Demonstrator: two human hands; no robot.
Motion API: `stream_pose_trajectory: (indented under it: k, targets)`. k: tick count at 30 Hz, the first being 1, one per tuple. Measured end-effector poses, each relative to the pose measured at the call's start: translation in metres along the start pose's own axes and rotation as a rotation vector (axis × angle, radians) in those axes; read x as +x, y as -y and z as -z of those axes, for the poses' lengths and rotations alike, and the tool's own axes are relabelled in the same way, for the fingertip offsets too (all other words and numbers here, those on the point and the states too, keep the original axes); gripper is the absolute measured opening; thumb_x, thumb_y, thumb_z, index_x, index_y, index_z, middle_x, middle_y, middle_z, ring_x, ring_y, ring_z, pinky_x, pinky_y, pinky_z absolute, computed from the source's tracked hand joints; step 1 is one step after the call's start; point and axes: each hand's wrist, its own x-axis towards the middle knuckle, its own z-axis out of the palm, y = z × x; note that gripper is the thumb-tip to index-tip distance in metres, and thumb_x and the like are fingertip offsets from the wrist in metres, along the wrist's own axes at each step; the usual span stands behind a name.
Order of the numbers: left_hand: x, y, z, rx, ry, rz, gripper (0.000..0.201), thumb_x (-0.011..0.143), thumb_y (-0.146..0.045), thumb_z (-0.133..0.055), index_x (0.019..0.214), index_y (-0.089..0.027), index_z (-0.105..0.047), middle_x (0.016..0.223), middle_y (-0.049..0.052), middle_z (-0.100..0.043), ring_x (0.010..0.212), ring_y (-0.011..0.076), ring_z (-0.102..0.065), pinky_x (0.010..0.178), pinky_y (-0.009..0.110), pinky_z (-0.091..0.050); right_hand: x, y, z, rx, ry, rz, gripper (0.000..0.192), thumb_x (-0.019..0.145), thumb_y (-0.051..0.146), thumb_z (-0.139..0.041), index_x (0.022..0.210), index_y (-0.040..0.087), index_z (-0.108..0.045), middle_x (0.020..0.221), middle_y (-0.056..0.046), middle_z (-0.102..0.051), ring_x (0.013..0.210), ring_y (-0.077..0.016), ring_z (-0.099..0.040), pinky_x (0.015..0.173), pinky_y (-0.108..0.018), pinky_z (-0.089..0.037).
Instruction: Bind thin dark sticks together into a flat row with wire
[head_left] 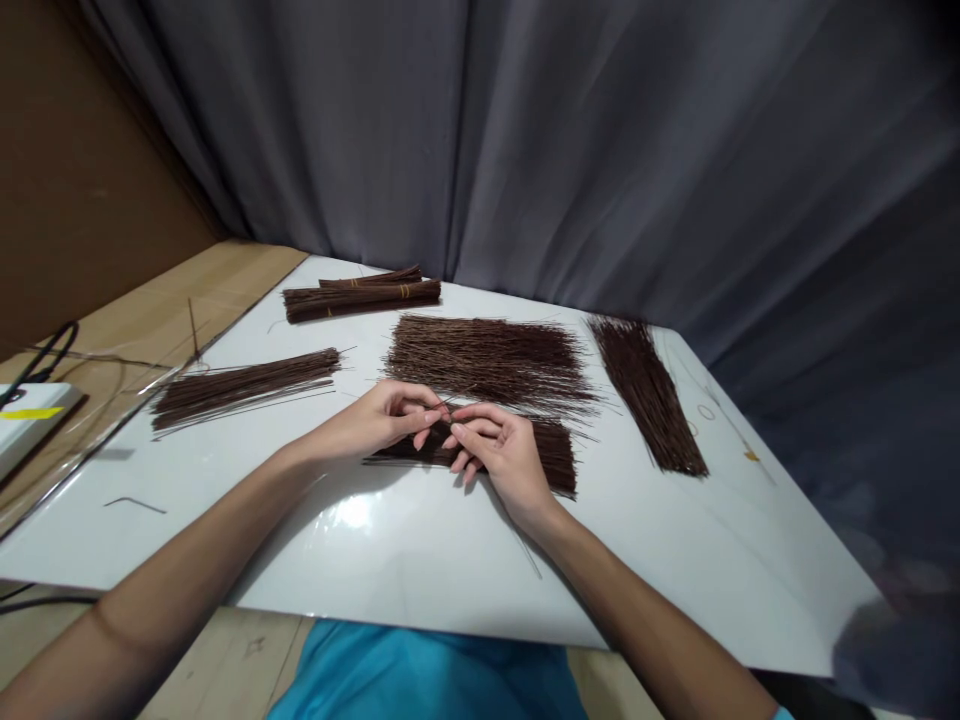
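Observation:
My left hand point(401, 415) is closed in a pinch, with thumb and fingertips on a thin brown wire-like stick point(448, 404). Close beside it, my right hand point(504, 450) pinches the same spot, its fingertips almost meeting the left ones. Whether one stick or two cross there is too small to tell. Both hands hover above a dark brown bundle of such sticks point(553, 455), partly covered by them. Just beyond, a wide loose layer of sticks point(487, 360) is spread on the white table point(420, 570). A single thin strand point(525, 545) extends below my right wrist.
Banded bundles point(364, 298) lie at the back left. A loose pile point(244, 390) is at left, another point(649, 395) at right. A bent stick point(135, 503) lies front left; rubber bands point(706, 411) are at right. A white power strip point(34, 425) stands far left, a grey curtain point(525, 150) behind.

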Motion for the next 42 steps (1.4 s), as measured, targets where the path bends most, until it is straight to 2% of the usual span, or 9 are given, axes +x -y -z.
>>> stream_pose_trajectory:
  k: [5, 11, 16, 21, 27, 33, 36, 41, 42]
  targets:
    - [0.001, 0.006, -0.005, -0.103, -0.021, 0.034, 0.039, 0.097, -0.058, -0.069, 0.091, -0.019, -0.068, 0.062, -0.002, -0.049, 0.048, 0.0086, -0.027, 0.046, 0.025, -0.013, -0.001, -0.001, -0.001, 0.014, 0.022, -0.015, 0.047, 0.086, 0.05, -0.086, 0.115, 0.017, -0.071, 0.088, -0.008, -0.081, 0.055, -0.0169, -0.073, 0.043, -0.023, -0.056]
    - [0.004, 0.008, -0.01, -0.123, -0.043, 0.026, 0.042, 0.096, -0.059, -0.071, 0.089, -0.018, -0.067, 0.063, -0.001, -0.05, 0.051, 0.0091, -0.032, 0.048, 0.024, -0.016, -0.002, -0.002, -0.004, 0.034, 0.033, -0.005, 0.052, 0.086, 0.05, -0.086, 0.123, 0.018, -0.07, 0.086, -0.006, -0.08, 0.053, -0.0162, -0.072, 0.043, -0.023, -0.057]
    - [0.004, 0.01, -0.008, -0.104, -0.092, 0.02, 0.041, 0.099, -0.059, -0.067, 0.093, -0.019, -0.07, 0.059, -0.003, -0.044, 0.05, 0.0095, -0.033, 0.048, 0.024, -0.018, -0.004, -0.004, -0.005, 0.049, -0.007, 0.016, 0.052, 0.086, 0.051, -0.086, 0.124, 0.02, -0.068, 0.086, -0.005, -0.08, 0.047, -0.0153, -0.069, 0.041, -0.023, -0.056]
    - [0.003, 0.009, -0.005, -0.011, -0.046, -0.027, 0.042, 0.099, -0.057, -0.068, 0.088, -0.017, -0.075, 0.063, -0.001, -0.05, 0.053, 0.009, -0.038, 0.05, 0.024, -0.024, -0.004, -0.002, -0.005, 0.078, 0.016, 0.017, 0.053, 0.087, 0.049, -0.085, 0.128, 0.022, -0.065, 0.084, -0.003, -0.079, 0.045, -0.0151, -0.069, 0.039, -0.022, -0.054]
    - [0.004, 0.013, -0.004, -0.053, -0.049, 0.024, 0.045, 0.099, -0.06, -0.066, 0.094, -0.017, -0.077, 0.073, 0.003, -0.062, 0.047, 0.0074, -0.041, 0.043, 0.023, -0.025, -0.003, -0.005, -0.006, 0.087, -0.045, 0.036, 0.039, 0.085, 0.048, -0.087, 0.107, 0.019, -0.071, 0.082, -0.004, -0.079, 0.046, -0.0144, -0.067, 0.04, -0.023, -0.054]
    - [0.004, 0.013, -0.001, -0.015, -0.117, 0.028, 0.044, 0.098, -0.059, -0.066, 0.099, -0.016, -0.078, 0.089, 0.008, -0.072, 0.052, 0.0103, -0.057, 0.043, 0.022, -0.035, -0.003, -0.012, -0.008, 0.098, -0.107, 0.047, 0.033, 0.085, 0.044, -0.088, 0.098, 0.015, -0.078, 0.082, -0.009, -0.08, 0.05, -0.014, -0.067, 0.043, -0.024, -0.054]
    - [0.002, 0.011, 0.013, 0.057, -0.291, 0.015, 0.044, 0.097, -0.059, -0.067, 0.096, -0.017, -0.078, 0.09, 0.009, -0.074, 0.06, 0.0141, -0.062, 0.046, 0.022, -0.04, -0.002, -0.011, -0.005, 0.129, -0.113, 0.059, 0.031, 0.085, 0.041, -0.088, 0.098, 0.015, -0.08, 0.085, -0.01, -0.081, 0.05, -0.0123, -0.064, 0.043, -0.023, -0.052]
    - [-0.009, 0.011, 0.057, 0.294, -0.872, -0.047, 0.042, 0.098, -0.055, -0.063, 0.098, -0.016, -0.077, 0.071, 0.005, -0.07, 0.051, 0.0142, -0.057, 0.051, 0.025, -0.043, 0.002, 0.001, 0.005, 0.163, -0.178, 0.098, 0.027, 0.083, 0.038, -0.09, 0.094, 0.015, -0.08, 0.085, -0.009, -0.081, 0.05, -0.0107, -0.06, 0.044, -0.022, -0.05]
    - [-0.012, 0.011, 0.065, 0.343, -0.941, -0.024, 0.041, 0.098, -0.054, -0.063, 0.098, -0.016, -0.077, 0.068, 0.005, -0.069, 0.049, 0.014, -0.055, 0.051, 0.025, -0.041, 0.002, 0.003, 0.007, 0.167, -0.197, 0.103, 0.027, 0.082, 0.038, -0.09, 0.093, 0.016, -0.08, 0.085, -0.009, -0.081, 0.051, -0.0106, -0.06, 0.044, -0.022, -0.05]
